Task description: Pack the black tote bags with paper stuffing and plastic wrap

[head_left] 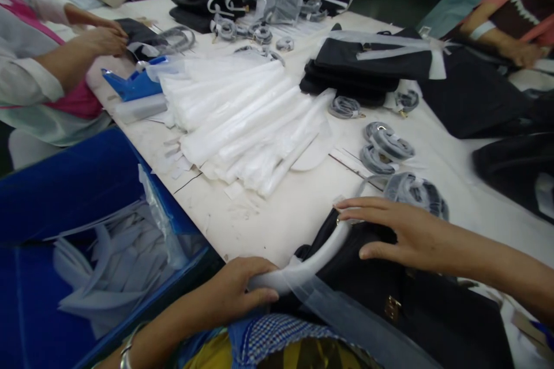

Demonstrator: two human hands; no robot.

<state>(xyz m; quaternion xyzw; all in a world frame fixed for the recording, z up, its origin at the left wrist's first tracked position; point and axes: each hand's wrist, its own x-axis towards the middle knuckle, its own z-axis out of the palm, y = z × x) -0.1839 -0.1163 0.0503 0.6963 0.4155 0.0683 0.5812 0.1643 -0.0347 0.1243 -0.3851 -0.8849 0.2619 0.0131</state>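
Bag [437, 311], black, gold-coloured clasp [392, 307]; lies in front of you at the near side of the table [229, 222], between 4 and 5 o'clock from the centre of your view. Its handle [318, 259], sheathed in white wrap, curves from between 6 and 7 o'clock round toward 4. A translucent strip [346, 311] trails from the handle across the bag toward 5.

Your left hand [236, 288], between 6 and 7 o'clock: thumb and fingers closed round the handle's near end. Your right hand [402, 230], 4 o'clock: fingers extended, thumb spread away, fingertips at the handle's far end; no grip seen.

Surroundings: wrapped strap coils [415, 193] at 3 o'clock, the nearest just beyond your right hand. Stacked black bags [355, 69] between 1 and 2. White sheets [234, 115], fanned in a heap, between 10 and 11. Blue tape dispenser [134, 85] at 10; farther out that way, a co-worker's hand [101, 43]. Blue bin [60, 196] at 8, pale scraps [116, 265] inside.
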